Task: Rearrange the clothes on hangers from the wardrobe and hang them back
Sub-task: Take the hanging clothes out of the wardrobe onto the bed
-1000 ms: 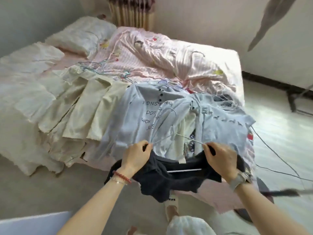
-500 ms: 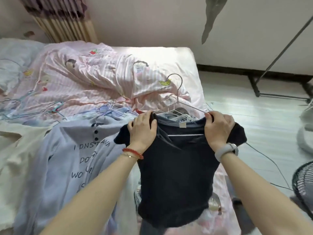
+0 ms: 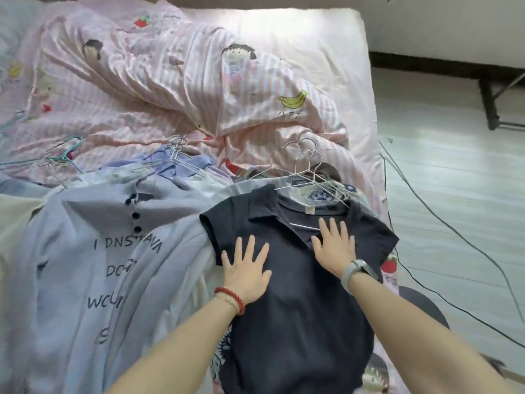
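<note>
A dark navy polo shirt [image 3: 298, 308] lies flat on the bed on a wire hanger [image 3: 308, 169], on top of other hung clothes. My left hand [image 3: 247, 268] rests palm down on the shirt's left chest, fingers spread. My right hand [image 3: 335, 245] presses flat just below the collar, fingers spread, a grey watch on the wrist. To the left lies a pale lilac shirt with dark lettering [image 3: 113, 265], also on a hanger. Several wire hanger hooks [image 3: 177, 145] stick out above the clothes.
A pink striped quilt with cartoon prints [image 3: 184, 81] covers the bed behind the clothes. Cream garments [image 3: 11, 220] lie at the far left. Black cables [image 3: 454, 231] run over the pale floor on the right, near a dark stand leg [image 3: 490, 109].
Both hands held the navy shirt up by its shoulders; it now lies flat on the bed pile, and both hands have let go and press open on it.
</note>
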{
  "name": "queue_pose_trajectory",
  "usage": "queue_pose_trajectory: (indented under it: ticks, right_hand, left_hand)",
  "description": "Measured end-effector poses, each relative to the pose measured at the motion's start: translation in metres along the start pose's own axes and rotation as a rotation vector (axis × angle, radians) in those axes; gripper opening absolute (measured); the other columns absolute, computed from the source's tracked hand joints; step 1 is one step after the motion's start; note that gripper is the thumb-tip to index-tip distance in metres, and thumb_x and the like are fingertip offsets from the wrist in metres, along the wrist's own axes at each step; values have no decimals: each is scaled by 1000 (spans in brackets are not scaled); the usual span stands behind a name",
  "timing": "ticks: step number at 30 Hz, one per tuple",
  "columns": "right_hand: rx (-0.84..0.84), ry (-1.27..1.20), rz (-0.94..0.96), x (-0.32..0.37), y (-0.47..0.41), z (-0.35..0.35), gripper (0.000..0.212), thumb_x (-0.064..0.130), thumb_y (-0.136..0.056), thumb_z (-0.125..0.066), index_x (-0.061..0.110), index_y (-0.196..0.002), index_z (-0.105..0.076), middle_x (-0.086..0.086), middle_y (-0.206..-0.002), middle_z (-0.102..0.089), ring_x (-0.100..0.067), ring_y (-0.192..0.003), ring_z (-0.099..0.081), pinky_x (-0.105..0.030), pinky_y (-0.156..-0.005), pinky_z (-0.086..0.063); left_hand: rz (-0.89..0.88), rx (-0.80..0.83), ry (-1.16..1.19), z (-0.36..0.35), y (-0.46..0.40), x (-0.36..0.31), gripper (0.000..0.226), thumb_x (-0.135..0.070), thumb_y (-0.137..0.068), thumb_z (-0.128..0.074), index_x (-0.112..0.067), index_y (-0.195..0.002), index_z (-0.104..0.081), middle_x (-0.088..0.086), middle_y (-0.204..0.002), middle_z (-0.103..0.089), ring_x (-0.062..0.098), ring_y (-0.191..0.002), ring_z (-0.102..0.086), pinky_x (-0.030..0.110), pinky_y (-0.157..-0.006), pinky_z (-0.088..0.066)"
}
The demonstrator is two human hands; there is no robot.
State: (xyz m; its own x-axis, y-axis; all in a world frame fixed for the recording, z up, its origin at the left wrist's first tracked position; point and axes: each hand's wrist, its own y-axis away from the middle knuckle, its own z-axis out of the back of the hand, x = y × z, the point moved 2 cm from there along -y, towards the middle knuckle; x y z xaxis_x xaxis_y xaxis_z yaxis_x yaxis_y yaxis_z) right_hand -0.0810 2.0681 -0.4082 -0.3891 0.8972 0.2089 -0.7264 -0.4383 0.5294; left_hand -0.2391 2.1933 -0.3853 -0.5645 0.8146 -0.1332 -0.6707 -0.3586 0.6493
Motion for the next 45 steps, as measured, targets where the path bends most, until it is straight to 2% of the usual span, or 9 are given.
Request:
queue_pose_trajectory:
  ticks: [4,10,13,16,24,29,34,38,45]
  right_hand:
    - [-98,0,13,31,7,17,53,33,-97,-30,19,-146,-14,-4,-155,-9,-25,-142,-1,-53,-113,-4]
    - [-276,-114,359,139,61,42,45,25,-96,-38,14,-140,-35,-4,-149,-30,-23,-141,-15,-47,-113,-10]
    - [-291,-164,558,205,109,34,40,22,-94,-41,12,-133,-46,-6,-140,-44,-26,-136,-28,-47,-111,-18]
    - [-300,-185,855,279,175,14,41,25,-87,-38,7,-119,-58,-11,-122,-59,-34,-121,-47,-50,-101,-34]
    - [-203,-43,1477,420,392,-71,39,26,-79,-38,10,-99,-67,-7,-101,-68,-30,-95,-64,-43,-80,-50]
    - [-29,76,1810,459,549,-165,38,27,-79,-36,11,-95,-66,-7,-98,-68,-30,-93,-64,-46,-79,-50]
    - [248,145,2132,456,705,-259,42,30,-82,-36,10,-103,-67,-8,-104,-68,-34,-100,-63,-52,-80,-50]
    - [406,156,2388,443,814,-317,42,29,-81,-36,9,-101,-68,-7,-99,-69,-31,-95,-66,-48,-77,-52]
    - [876,228,2744,371,971,-393,40,26,-79,-38,7,-96,-68,-8,-89,-70,-27,-81,-68,-38,-70,-55]
  left_hand:
    - [-31,-151,99,26,5,9,56,-35,-98,-32,-23,-148,-11,4,-157,-1,22,-143,-1,41,-113,-16]
    - [68,-549,203,75,73,83,59,-37,-86,-18,-19,-138,-39,1,-144,-38,19,-136,-28,38,-109,-23]
    - [210,-814,256,77,145,145,52,-33,-81,-30,-13,-119,-60,7,-120,-62,25,-112,-58,43,-90,-45]
    - [402,-941,325,56,238,208,42,-29,-78,-37,-15,-108,-64,6,-102,-69,24,-89,-67,42,-73,-52]
    - [1030,-1125,392,-73,499,300,47,-31,-81,-34,-10,-106,-68,8,-108,-67,26,-98,-64,45,-81,-49]
    - [1434,-1228,482,-207,656,305,46,-32,-80,-36,-6,-105,-65,14,-105,-67,30,-97,-65,56,-79,-51]
    - [1850,-1261,422,-306,788,257,42,-27,-78,-39,-4,-97,-68,14,-97,-69,30,-87,-68,44,-73,-54]
    - [2191,-1189,426,-363,858,207,44,-31,-77,-38,-10,-100,-69,11,-103,-69,28,-95,-66,45,-79,-52]
    - [2679,-947,448,-429,940,91,33,-25,-84,-48,-8,-107,-66,12,-108,-66,32,-98,-64,47,-77,-53]
